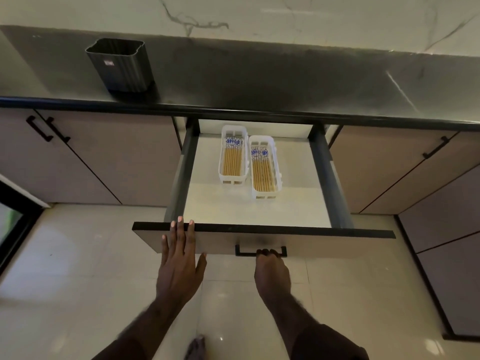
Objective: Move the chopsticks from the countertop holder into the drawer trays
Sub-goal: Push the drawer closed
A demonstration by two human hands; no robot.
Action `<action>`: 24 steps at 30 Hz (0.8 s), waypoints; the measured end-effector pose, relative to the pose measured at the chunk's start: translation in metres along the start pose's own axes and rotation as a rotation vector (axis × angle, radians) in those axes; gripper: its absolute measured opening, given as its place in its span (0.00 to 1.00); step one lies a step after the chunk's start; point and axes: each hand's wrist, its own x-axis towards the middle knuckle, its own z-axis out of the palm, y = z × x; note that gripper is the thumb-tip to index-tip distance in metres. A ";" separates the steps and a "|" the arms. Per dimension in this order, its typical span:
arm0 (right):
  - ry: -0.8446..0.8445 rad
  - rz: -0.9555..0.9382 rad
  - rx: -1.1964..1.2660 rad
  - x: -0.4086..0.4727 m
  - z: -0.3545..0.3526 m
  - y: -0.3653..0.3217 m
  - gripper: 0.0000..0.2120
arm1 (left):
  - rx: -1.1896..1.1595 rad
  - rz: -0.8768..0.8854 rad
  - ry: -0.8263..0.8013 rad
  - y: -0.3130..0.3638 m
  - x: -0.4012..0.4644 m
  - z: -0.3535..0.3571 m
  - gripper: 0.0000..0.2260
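The drawer stands pulled out below the dark countertop. Two white trays lie inside it, side by side: the left tray and the right tray. Each holds several wooden chopsticks with blue-patterned tops, the left set and the right set. A black ribbed holder stands on the counter at the left; no chopsticks show above its rim. My left hand lies flat on the drawer front, fingers spread. My right hand is curled around the black drawer handle.
Closed cabinet doors with black handles flank the drawer on both sides. A marble backsplash rises behind the counter. The floor is pale glossy tile; a foot shows at the bottom edge.
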 end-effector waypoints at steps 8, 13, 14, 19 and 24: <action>0.009 0.065 0.084 0.009 0.007 0.000 0.14 | 0.027 -0.004 0.022 0.003 0.008 0.006 0.37; 0.015 0.043 0.141 0.025 0.009 0.004 0.16 | 0.050 -0.008 0.017 0.007 0.021 0.004 0.42; 0.014 0.033 0.148 0.029 0.010 0.005 0.17 | 0.059 -0.012 0.015 0.007 0.025 0.004 0.42; 0.006 -0.063 0.120 0.056 0.010 0.010 0.23 | 0.079 -0.007 0.025 0.009 0.055 0.004 0.42; -0.003 -0.101 0.060 0.091 -0.002 0.009 0.26 | 0.085 0.010 0.037 0.007 0.091 0.007 0.40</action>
